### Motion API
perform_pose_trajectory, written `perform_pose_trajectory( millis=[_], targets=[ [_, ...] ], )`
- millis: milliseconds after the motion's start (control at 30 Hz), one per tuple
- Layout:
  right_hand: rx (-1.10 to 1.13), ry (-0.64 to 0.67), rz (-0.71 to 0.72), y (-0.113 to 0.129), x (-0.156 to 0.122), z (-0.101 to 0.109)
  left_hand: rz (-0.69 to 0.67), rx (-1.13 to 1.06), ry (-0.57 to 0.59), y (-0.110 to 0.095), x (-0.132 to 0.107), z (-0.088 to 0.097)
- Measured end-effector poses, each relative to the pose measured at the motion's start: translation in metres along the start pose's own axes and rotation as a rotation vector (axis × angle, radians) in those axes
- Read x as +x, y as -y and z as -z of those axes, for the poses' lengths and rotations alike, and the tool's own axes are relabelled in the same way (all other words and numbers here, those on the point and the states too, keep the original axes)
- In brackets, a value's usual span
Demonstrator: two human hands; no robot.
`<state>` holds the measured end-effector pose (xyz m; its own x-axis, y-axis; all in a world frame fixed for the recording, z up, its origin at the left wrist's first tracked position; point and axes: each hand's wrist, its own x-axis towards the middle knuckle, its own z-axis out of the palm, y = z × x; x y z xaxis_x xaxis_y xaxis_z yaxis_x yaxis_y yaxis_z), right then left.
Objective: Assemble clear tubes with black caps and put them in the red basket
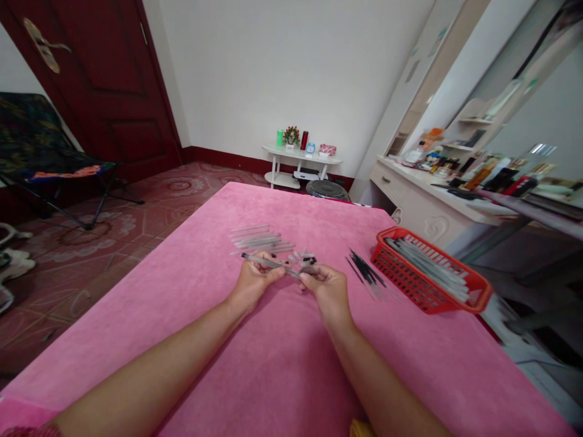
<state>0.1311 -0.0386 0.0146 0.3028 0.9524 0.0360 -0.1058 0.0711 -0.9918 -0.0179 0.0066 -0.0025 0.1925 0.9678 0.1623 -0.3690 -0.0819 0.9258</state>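
My left hand (255,280) is closed around a clear pen barrel (266,262) that sticks out to the left over the pink cloth (282,352). My right hand (324,281) pinches the barrel's right end, fingers pressed together. Just beyond the hands lie a row of clear pen barrels (260,240) and a few small caps (304,257). A loose bunch of black refills (364,272) lies to the right of my right hand.
A red plastic basket (473,297) with several pens stands at the right on the pink cloth. Beyond it is a white dressing table (423,203) crowded with bottles. A small white shelf (298,164), a dark red door (104,79) and a folding chair (40,152) stand farther off.
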Motion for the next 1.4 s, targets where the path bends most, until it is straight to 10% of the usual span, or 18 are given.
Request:
perform_pose_trajectory(
  millis=[433, 600, 733, 900, 1100, 1400],
  targets=[
    [-0.206, 0.205, 0.071, 0.019, 0.008, 0.008, -0.093, 0.301, 0.12, 0.0, 0.008, -0.001],
    [-0.602, -0.339, 0.458, 0.062, 0.037, 0.083, -0.265, 0.694, 0.052, 0.004, 0.026, 0.028],
    [-0.958, -0.765, 0.433, 0.077, 0.046, 0.154, -0.44, 1.038, 0.047, 0.008, 0.042, 0.055],
    [-1.121, -0.9, 0.513, 0.067, 0.04, 0.182, -0.47, 1.215, 0.145, 0.008, 0.049, 0.061],
    [-1.095, -0.579, 0.775, 0.059, 0.043, 0.134, -0.495, 1.284, 0.203, 0.007, 0.046, 0.056],
    [-1.127, 0.197, 0.644, 0.005, 0.042, 0.069, -0.503, 1.532, 0.225, 0.003, 0.039, 0.048]
  ],
)
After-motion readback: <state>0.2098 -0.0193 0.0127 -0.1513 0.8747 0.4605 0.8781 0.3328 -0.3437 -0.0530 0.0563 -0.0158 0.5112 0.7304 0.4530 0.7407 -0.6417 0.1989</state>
